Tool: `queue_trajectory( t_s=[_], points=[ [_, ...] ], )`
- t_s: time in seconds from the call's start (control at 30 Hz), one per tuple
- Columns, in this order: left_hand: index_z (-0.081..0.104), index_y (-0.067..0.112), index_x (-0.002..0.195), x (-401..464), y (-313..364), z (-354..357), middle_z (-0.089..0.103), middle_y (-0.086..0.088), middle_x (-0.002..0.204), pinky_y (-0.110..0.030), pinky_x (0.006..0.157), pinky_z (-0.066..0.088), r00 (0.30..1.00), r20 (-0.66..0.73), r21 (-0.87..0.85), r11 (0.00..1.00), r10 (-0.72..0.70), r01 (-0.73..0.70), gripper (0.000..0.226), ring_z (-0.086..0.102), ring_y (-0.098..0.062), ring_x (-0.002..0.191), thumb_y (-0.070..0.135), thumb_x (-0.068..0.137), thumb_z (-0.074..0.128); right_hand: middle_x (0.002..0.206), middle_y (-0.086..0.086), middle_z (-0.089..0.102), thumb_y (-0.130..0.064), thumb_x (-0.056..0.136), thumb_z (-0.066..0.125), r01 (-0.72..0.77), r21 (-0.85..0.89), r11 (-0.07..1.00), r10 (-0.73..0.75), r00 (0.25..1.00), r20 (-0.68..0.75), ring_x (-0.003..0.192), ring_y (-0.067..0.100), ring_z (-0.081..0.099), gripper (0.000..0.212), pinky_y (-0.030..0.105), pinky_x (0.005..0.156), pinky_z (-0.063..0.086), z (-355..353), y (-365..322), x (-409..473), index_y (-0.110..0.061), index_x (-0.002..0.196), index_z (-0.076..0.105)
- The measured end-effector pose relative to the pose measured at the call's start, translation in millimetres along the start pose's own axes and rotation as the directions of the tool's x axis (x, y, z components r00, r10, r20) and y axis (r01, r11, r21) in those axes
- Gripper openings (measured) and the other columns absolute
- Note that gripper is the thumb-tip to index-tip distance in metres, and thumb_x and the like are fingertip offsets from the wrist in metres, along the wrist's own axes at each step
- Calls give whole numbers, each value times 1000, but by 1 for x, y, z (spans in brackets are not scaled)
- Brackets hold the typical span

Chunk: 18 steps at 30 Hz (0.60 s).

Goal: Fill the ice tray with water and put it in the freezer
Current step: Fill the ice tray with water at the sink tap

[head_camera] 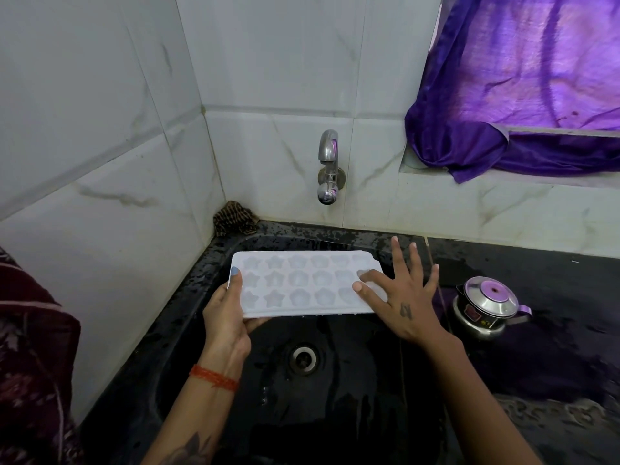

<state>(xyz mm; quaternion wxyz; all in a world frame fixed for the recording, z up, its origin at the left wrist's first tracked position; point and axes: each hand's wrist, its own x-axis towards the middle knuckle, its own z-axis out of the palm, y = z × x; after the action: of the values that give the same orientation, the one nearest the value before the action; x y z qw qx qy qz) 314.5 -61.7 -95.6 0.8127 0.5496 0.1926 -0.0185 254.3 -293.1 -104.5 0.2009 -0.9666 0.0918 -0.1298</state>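
A white ice tray (302, 283) with star and flower shaped cells is held level over the black sink (188, 317). My left hand (228, 313) grips its left end, thumb on top and fingers underneath. My right hand (402, 290) is spread wide at the tray's right end, the thumb lying on the tray's top surface and the other fingers straight above the sink's rim. A chrome tap (329, 166) sticks out of the tiled wall above and behind the tray; no water runs from it. Drops hang from the tray's near edge.
A small steel kettle (486, 305) with a lid stands on the wet black counter to the right of the sink. A patterned cloth (235, 218) sits in the back left corner. A purple curtain (523, 85) hangs over the window ledge at upper right. The drain (304, 359) lies below the tray.
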Motion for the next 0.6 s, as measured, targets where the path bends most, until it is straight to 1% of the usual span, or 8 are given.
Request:
queue_trajectory(
  t_s=[0.07, 0.13, 0.2, 0.23, 0.33, 0.53, 0.6],
  points=[
    [61, 19, 87, -1, 0, 1, 68, -1, 88, -40, 65, 57, 1000, 5, -4, 1000, -4, 4, 19, 66, -18, 79, 36, 93, 58, 159, 0, -8, -84, 74, 7, 31, -123, 992, -40, 997, -69, 142, 24, -24, 68, 53, 103, -29, 1, 2, 0, -47, 99, 58],
    [61, 19, 87, -1, 0, 1, 68, -2, 88, -40, 66, 57, 1000, 8, -5, 1000, -10, 10, 18, 66, -18, 79, 35, 93, 58, 159, 5, 5, -80, 80, 4, 58, -261, 964, -93, 988, -122, 145, 32, -9, 68, 60, 104, -22, 4, 4, 0, -47, 95, 61],
    [61, 19, 87, 0, 0, 1, 68, -2, 88, -39, 64, 58, 1000, 6, -1, 1000, -16, 16, 17, 66, -18, 79, 35, 93, 58, 157, 8, 14, -77, 85, 7, 71, -324, 943, -131, 977, -168, 144, 36, 2, 63, 66, 105, -14, 8, 6, 1, -46, 91, 62],
    [61, 19, 87, 0, 0, 1, 68, -2, 88, -38, 62, 58, 1000, 5, 2, 1000, -16, 16, 18, 66, -18, 79, 35, 93, 58, 157, 8, 13, -76, 86, 8, 72, -335, 939, -140, 973, -184, 144, 37, 3, 62, 67, 105, -13, 10, 7, 2, -46, 91, 63],
    [61, 18, 86, 0, 0, 1, 68, -2, 88, -36, 55, 59, 1000, 2, 2, 1000, -11, 11, 18, 66, -18, 78, 35, 93, 58, 158, 5, 5, -77, 85, 7, 56, -346, 937, -134, 969, -207, 144, 36, -3, 64, 67, 105, -15, 13, 9, 2, -47, 95, 62],
    [61, 19, 85, 0, 2, 2, 68, -1, 86, -37, 61, 59, 1000, 2, -1, 1000, -10, 10, 18, 66, -17, 77, 35, 93, 58, 155, -3, -21, -81, 76, -7, 23, -270, 963, -64, 988, -142, 141, 27, -28, 77, 59, 102, -28, 10, 6, 3, -52, 109, 55],
    [61, 19, 85, 0, 2, 2, 68, -1, 86, -37, 60, 58, 1000, 1, -3, 1000, -10, 10, 18, 66, -16, 76, 35, 93, 57, 153, -5, -27, -82, 74, -10, 29, -246, 969, -59, 992, -113, 138, 25, -33, 79, 56, 101, -30, 9, 5, 3, -52, 112, 53]
  ],
)
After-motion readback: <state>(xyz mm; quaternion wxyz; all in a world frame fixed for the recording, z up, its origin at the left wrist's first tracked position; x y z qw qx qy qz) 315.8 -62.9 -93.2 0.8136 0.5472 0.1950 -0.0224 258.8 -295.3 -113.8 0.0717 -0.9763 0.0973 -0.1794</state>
